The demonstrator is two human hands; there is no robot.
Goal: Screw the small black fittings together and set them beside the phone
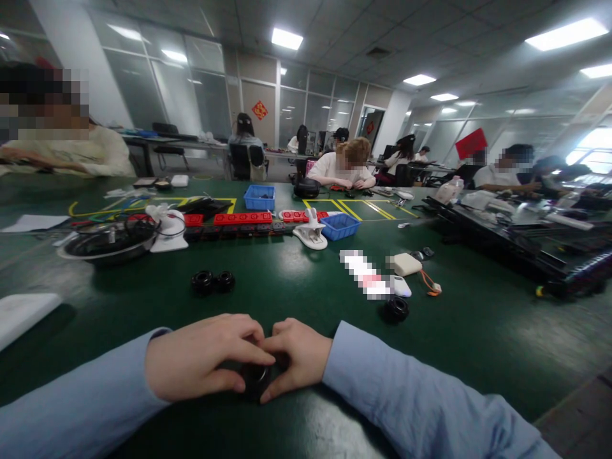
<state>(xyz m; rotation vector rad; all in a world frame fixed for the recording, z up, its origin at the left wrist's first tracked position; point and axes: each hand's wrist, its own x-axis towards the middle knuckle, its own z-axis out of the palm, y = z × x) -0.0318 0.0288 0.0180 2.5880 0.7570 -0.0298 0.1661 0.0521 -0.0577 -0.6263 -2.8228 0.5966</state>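
My left hand (201, 357) and my right hand (296, 354) meet at the near edge of the green table (296, 274), fingers curled around a small black round part (258, 377) that shows between the thumbs. Both hands grip it; most of the part is hidden under the fingers. Light blue sleeves cover both forearms. Two similar black round parts (213, 281) lie side by side further out on the left, and another black part (396, 308) lies to the right.
A dark metal bowl (108, 245), white clamps (310, 233), two blue bins (340, 225), red and black strips (241, 218) and a white pad (21, 313) sit on the table. Small white devices (405, 264) lie right of centre. Other people sit at tables behind.
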